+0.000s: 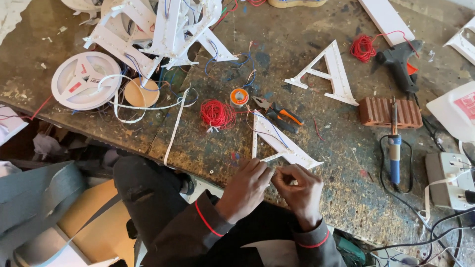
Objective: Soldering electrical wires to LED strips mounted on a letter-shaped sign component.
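Observation:
My left hand (246,189) and my right hand (300,191) meet at the near edge of the workbench, fingertips pinched together on a thin white strip (273,168). The strip lies at the lower end of a white letter-shaped frame (280,144) with blue and red wires running over it. Just beyond the frame lie orange-handled pliers (278,114), a coil of red wire (217,114) and a small orange spool (239,97).
A second white letter (330,73) lies further back. To the right a soldering iron (394,146) rests on a red brick (390,112), near a black glue gun (400,61) and a power strip (449,179). At left stand a white strip reel (85,80) and stacked white letters (159,29).

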